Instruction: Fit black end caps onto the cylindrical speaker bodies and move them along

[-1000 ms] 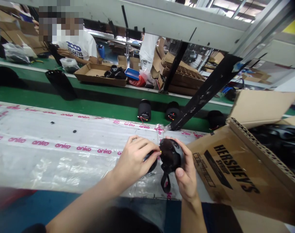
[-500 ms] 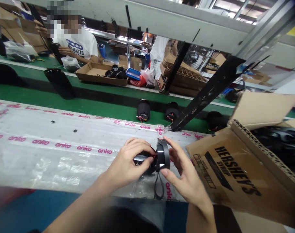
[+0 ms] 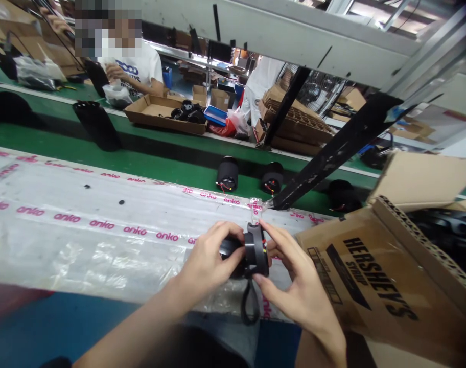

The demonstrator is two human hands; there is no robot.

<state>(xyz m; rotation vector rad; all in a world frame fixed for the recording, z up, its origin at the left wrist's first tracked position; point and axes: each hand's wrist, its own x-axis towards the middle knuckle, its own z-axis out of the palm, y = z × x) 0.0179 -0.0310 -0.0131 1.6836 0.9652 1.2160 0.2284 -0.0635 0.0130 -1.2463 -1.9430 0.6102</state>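
Head view has the work in front of you, over the near side of the white, film-covered worktop (image 3: 75, 245) with pink-lettered tape. Your left hand (image 3: 208, 258) has thumb and fingers closed around a glossy black rounded body (image 3: 228, 247); your right hand (image 3: 300, 283) pinches a round black plastic end piece (image 3: 259, 253) by its rim, index finger above and thumb below, with the palm held open. The two parts meet side by side, though whether they are joined you cannot tell from here. Small red and yellow wire ends (image 3: 264, 247) show at the end piece's outer side, close to your right fingers, so bear on the solid rim and spare the wires any pull. Steady the body with your left hand and hold both parts in line, since a tilt could nip a lead. Let the black strap loop (image 3: 250, 305) hang free below, clear of the seam. To your right stands a brown printed cardboard box (image 3: 355, 276); give your right elbow room beside it.
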